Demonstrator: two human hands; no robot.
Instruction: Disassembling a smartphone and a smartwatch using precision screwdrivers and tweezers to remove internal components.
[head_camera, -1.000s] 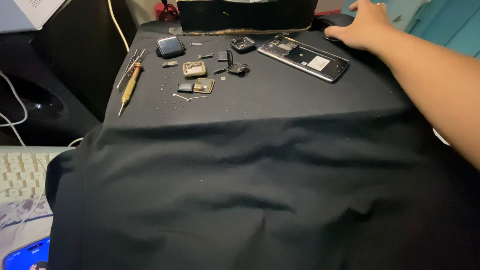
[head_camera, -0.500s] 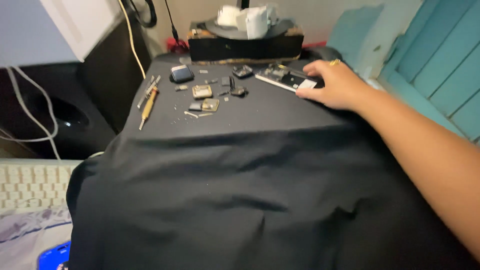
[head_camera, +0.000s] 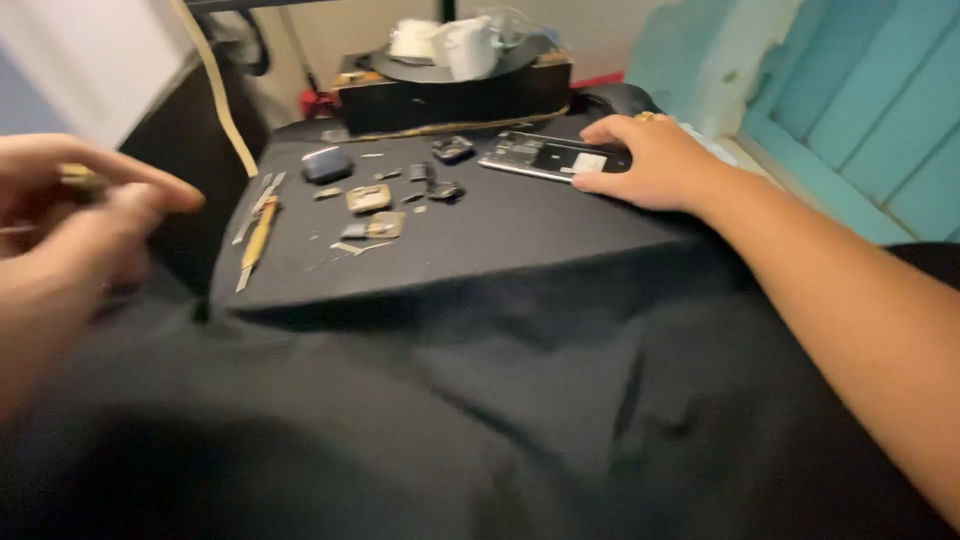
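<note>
An opened phone (head_camera: 545, 157) with its back cover off lies at the far right of a black cloth-covered surface (head_camera: 520, 230). My right hand (head_camera: 645, 160) rests on the phone's right end, fingers spread over it. Blurred at the left edge, my left hand (head_camera: 70, 215) is raised with the fingers pinched on a small yellowish object (head_camera: 78, 178). Several small phone parts (head_camera: 385, 195) lie scattered mid-surface. A wooden-handled tool and metal tweezers (head_camera: 258, 232) lie at the surface's left side.
A black box (head_camera: 450, 95) holding white items stands at the back. A small dark blue case (head_camera: 326, 164) sits near it. A teal wooden wall (head_camera: 860, 110) runs along the right. A cream cable (head_camera: 215, 85) hangs at the left. Black cloth covers the foreground.
The view has tilted up and closer. My left hand has come into view at the left, pinching a small object. My right hand stays on the phone.
</note>
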